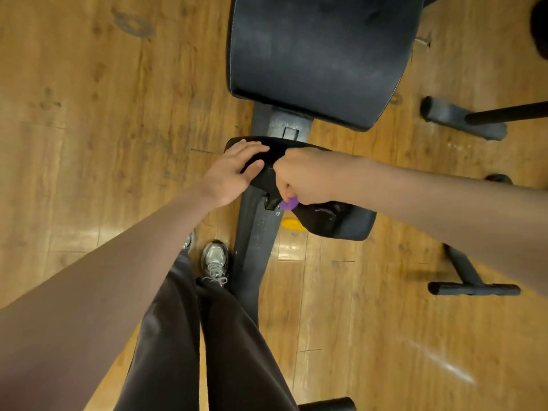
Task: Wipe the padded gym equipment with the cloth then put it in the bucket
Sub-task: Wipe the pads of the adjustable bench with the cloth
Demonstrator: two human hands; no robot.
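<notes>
Left hand flat, fingers straight, resting on small black pad. Right hand fisted, gripping purple cloth that pokes out beneath it, against pad's near edge. Big pad beyond both hands.

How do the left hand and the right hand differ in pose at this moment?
The left hand lies flat with straight fingers on the small black pad; the right hand is curled into a fist. The left hand holds nothing, while the right hand grips a purple cloth. Both are at the same pad.
</notes>
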